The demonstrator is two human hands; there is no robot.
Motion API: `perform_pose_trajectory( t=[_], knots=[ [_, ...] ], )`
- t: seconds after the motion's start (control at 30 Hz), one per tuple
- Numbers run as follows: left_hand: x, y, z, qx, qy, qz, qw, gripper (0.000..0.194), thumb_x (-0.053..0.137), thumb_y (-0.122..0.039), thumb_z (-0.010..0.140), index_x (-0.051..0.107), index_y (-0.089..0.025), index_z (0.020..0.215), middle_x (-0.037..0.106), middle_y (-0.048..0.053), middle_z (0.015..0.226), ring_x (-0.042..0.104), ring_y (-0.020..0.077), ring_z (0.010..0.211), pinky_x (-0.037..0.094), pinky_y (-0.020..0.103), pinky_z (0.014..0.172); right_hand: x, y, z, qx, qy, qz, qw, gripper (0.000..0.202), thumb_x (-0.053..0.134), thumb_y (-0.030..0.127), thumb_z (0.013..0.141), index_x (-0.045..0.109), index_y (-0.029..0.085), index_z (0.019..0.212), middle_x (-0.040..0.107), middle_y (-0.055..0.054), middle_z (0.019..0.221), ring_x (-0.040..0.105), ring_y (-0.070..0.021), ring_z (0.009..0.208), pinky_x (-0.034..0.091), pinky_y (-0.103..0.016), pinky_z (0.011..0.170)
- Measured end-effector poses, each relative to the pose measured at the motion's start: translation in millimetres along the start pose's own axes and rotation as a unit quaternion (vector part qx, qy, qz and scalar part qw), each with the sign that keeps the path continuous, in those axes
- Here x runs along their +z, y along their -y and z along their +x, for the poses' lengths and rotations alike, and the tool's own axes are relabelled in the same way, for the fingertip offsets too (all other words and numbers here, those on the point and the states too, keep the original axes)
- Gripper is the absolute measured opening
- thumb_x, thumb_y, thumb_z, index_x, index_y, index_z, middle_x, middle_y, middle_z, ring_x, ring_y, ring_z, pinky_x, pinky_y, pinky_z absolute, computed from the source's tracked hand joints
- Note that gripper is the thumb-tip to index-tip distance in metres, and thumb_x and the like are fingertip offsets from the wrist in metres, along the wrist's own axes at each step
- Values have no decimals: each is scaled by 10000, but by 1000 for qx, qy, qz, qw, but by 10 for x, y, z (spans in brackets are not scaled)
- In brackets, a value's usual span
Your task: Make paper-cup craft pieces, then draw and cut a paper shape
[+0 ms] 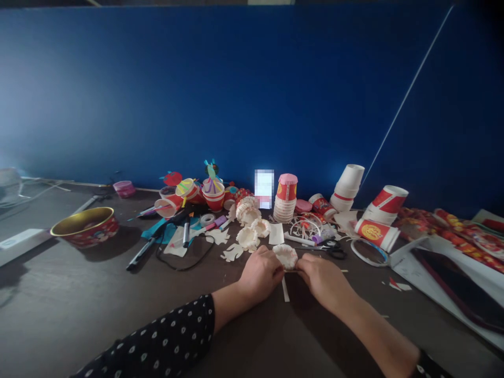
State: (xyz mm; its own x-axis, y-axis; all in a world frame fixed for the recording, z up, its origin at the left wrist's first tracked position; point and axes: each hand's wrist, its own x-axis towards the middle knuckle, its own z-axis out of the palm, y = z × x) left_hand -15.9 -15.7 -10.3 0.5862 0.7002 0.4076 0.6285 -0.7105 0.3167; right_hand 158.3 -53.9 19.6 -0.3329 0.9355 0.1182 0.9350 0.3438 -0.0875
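White paper cup (285, 256), likely light, crushable, best held near base; left hand (258, 274) pinching at eight o'clock, right hand (325, 279) at four; scissors (336, 250), three o'clock.

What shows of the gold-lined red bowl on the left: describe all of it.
The wide, round, red bowl with a gold inside stands upright on the dark brown tabletop, mouth up. Its wall carries a printed multicoloured pattern, too small to make out. The rim and inner wall are shiny gold and look metallic. No dents show. The inner floor is hidden. No hand touches it; whether the long white bar beside it does, I cannot tell.
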Motion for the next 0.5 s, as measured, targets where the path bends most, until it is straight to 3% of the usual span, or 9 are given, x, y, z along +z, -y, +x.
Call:
perform_pose_trajectory(
  t=[0.13, 0.5],
  knots=[
    [-9, -4, 4, -2, 6, 2, 1000, 93, 616, -137, 748, 616, -152, 657, 607, 31, 697, 513, 178, 728, 398, 283, 687, -16, -10, 15, -4, 6, -33, 999, 250, 411, 176, 893, 649, 206, 824, 651, -23, 796, 616, -151, 716, 325, -247, 569],
    [-38, -22, 3, -21, 21, -2, 1000, 62, 630, -141, 748, 632, -145, 687, 623, 39, 730, 508, 186, 764, 395, 283, 704, -61, -96, 21, -10, 15, -59, 998, 256, 408, 142, 866, 640, 200, 774, 654, -19, 767, 627, -153, 695, 300, -255, 539]
  ],
)
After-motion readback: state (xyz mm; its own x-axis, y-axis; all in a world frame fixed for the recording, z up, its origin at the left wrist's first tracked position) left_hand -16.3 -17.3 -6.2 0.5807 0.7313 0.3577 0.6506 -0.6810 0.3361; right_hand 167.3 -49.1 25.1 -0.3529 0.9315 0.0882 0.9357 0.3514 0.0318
